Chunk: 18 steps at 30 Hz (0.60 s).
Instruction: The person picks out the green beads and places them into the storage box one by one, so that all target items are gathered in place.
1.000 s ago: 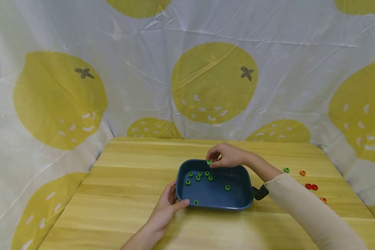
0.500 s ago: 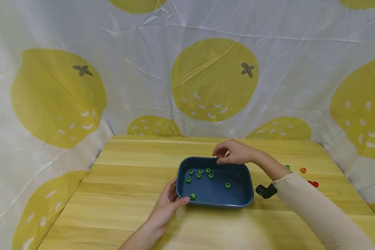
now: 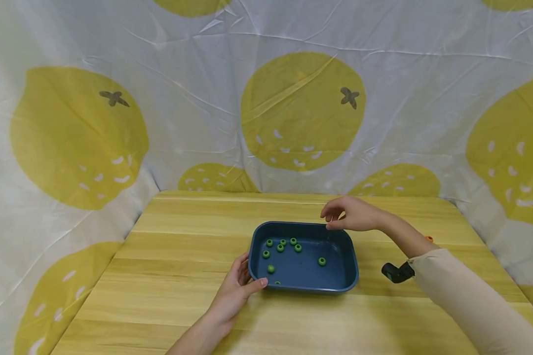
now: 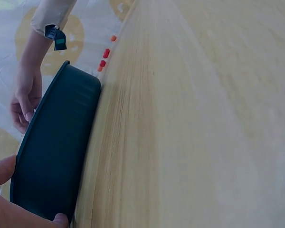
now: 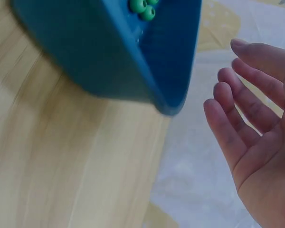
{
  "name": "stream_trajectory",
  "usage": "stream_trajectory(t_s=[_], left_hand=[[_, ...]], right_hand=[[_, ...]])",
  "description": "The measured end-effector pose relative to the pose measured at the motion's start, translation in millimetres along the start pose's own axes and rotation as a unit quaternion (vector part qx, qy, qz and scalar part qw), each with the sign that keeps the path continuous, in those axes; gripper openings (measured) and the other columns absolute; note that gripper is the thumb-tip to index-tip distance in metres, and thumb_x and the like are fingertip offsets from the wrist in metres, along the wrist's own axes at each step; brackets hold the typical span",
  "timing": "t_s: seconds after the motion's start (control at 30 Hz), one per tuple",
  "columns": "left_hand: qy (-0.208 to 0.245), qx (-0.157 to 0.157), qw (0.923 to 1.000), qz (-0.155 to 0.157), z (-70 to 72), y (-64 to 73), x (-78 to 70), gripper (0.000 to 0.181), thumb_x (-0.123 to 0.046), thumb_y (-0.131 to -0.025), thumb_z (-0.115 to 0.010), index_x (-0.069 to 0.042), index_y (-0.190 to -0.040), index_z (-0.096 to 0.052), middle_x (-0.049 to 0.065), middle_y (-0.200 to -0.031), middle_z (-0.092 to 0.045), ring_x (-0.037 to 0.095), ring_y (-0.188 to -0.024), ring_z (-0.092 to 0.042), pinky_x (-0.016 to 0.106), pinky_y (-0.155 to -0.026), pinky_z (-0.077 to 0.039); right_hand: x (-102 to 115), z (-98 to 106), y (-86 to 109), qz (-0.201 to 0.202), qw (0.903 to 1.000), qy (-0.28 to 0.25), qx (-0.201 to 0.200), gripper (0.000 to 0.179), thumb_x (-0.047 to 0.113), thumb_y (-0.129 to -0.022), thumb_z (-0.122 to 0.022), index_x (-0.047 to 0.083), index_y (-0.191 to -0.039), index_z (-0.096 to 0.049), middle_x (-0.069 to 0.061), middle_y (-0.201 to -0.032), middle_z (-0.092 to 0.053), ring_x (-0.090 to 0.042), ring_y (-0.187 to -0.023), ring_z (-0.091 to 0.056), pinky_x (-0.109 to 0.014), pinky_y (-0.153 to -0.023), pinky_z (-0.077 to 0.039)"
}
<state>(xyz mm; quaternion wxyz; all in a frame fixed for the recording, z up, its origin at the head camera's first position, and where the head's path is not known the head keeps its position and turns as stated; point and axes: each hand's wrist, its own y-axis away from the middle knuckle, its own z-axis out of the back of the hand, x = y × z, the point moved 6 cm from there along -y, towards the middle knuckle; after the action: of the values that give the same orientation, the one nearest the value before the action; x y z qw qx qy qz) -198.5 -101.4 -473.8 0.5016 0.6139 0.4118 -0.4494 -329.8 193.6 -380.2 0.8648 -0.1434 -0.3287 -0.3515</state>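
Note:
A blue rectangular basin (image 3: 302,277) stands on the wooden table. Several round green beads (image 3: 280,248) with holes lie in it, mostly toward its left half. My left hand (image 3: 232,297) grips the basin's left front corner, thumb over the rim and fingers against the outer wall. Over the back right rim hovers my right hand (image 3: 357,215), holding nothing. In the right wrist view, its fingers (image 5: 249,102) are loosely bent and apart from the basin. The left wrist view shows the basin's outer side, with its inside hidden.
Red beads (image 4: 106,53) and orange beads (image 4: 113,38) lie on the table to the right, mostly hidden by the right sleeve (image 3: 466,291) in the head view. A black device (image 3: 397,272) sits at the right wrist. A lemon-print cloth (image 3: 195,108) hangs behind the table.
My right hand has let go of a green bead and moved right along the back rim. A green bead has rolled within the basin's left front area. My left hand keeps its grip.

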Motion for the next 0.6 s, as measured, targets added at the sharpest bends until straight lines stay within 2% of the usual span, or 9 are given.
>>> stream_trajectory(t_s=[0.37, 0.6], left_hand=[[-0.003, 0.002, 1.0000, -0.008, -0.3, 0.3, -0.2, 0.085, -0.005, -0.091, -0.079, -0.004, -0.160, -0.029, 0.024, -0.162, -0.032, 0.045, -0.148, -0.029, 0.059, -0.117, -0.026], [-0.003, 0.000, 1.0000, -0.005, 0.4, 0.9, -0.8, 0.086, -0.006, -0.091, -0.079, -0.005, -0.160, -0.028, 0.024, -0.162, -0.031, 0.045, -0.148, -0.030, 0.059, -0.117, -0.027]], right_hand=[[-32, 14, 41.3, -0.054, 0.9979, -0.003, -0.036, 0.023, 0.015, -0.097, -0.075, 0.002, -0.115, -0.071, 0.000, -0.097, -0.067, -0.020, -0.089, -0.067, -0.034, -0.082, -0.059], [-47, 21, 60.4, -0.085, 0.9944, -0.003, -0.062, 0.024, 0.014, -0.096, -0.076, 0.000, -0.114, -0.071, -0.002, -0.102, -0.069, -0.021, -0.093, -0.067, -0.034, -0.082, -0.058]])
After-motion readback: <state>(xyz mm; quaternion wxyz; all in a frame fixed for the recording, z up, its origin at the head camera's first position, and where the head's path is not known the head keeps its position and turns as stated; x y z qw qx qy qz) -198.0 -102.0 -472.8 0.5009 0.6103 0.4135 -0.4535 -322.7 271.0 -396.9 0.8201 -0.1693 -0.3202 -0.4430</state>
